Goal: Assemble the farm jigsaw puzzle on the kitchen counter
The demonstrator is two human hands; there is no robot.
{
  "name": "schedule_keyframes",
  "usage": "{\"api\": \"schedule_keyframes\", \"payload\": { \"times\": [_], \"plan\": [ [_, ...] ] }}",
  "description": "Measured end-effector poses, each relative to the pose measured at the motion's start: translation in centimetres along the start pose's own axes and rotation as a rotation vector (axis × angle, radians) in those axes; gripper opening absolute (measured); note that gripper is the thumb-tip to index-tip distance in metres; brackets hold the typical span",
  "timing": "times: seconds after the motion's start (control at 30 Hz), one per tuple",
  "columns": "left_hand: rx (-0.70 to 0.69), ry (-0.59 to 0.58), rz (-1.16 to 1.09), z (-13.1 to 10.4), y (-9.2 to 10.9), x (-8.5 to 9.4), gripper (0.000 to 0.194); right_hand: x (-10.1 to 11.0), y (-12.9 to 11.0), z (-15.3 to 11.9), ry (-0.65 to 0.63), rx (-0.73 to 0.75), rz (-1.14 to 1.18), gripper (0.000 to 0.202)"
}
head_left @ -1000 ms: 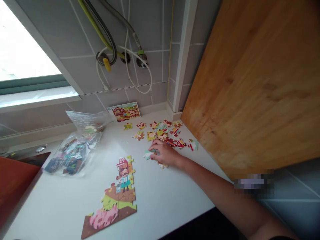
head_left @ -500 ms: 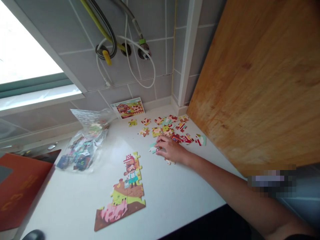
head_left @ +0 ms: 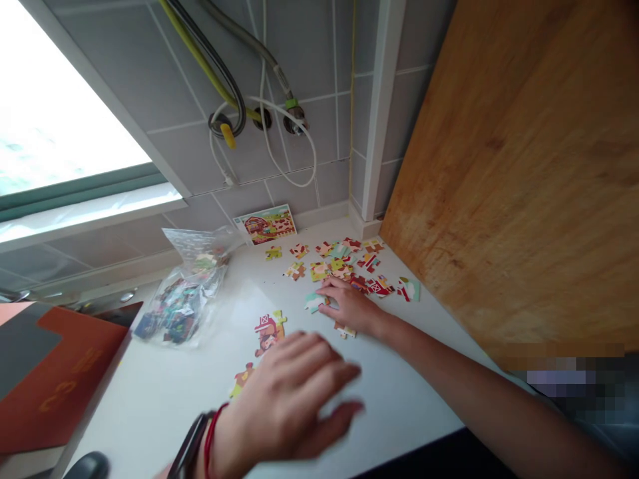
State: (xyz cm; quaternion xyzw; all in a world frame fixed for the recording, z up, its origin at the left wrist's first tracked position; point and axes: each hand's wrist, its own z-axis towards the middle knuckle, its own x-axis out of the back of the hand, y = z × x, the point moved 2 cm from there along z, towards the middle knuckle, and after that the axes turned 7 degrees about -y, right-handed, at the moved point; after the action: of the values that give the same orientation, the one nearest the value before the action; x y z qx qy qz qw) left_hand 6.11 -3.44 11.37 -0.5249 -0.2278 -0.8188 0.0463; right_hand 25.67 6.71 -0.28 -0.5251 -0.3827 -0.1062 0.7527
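Note:
My right hand is low over the white table, with thumb and fingertips closed on the right edge of a pale blue jigsaw puzzle piece. Loose puzzle pieces lie beyond and beside that hand, some overlapping. In the foreground my left hand hangs over the joined part of the puzzle, blurred by motion. Its fingers and thumb are apart and hold nothing visible. It hides most of the joined section; only the red barn top, part of a figure and a brown-green edge show.
A small picture card of a farm leans against the tiled wall. Left of it lies a clear plastic bag of more pieces. An orange box stands at the left, a dark rounded object below. A wooden panel borders the right.
My left hand has come into view from below, covering most of the joined puzzle. My right hand stays at the pale blue piece. The whole view has shifted slightly.

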Motion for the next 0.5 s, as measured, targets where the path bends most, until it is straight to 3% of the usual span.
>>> {"api": "schedule_keyframes", "payload": {
  "times": [0.13, 0.27, 0.37, 0.5],
  "plan": [
    [0.312, -0.174, 0.132, 5.3, -9.7, -1.7, 0.024, 0.3, 0.0, 0.2, 0.059, -0.037, 0.063, 0.030],
    [0.575, -0.335, 0.243, 7.5, -18.6, -2.6, 0.047, 0.7, 0.3, 0.4, 0.156, -0.070, 0.107, 0.015],
    [0.611, -0.373, 0.213, 8.8, -23.5, -2.1, 0.052, 0.9, 0.3, 0.5, 0.185, -0.091, 0.146, 0.015],
    [0.650, -0.436, 0.126, 10.2, -27.8, -1.9, 0.067, 0.9, 0.2, 0.5, 0.159, -0.102, 0.179, 0.018]
  ]
}}
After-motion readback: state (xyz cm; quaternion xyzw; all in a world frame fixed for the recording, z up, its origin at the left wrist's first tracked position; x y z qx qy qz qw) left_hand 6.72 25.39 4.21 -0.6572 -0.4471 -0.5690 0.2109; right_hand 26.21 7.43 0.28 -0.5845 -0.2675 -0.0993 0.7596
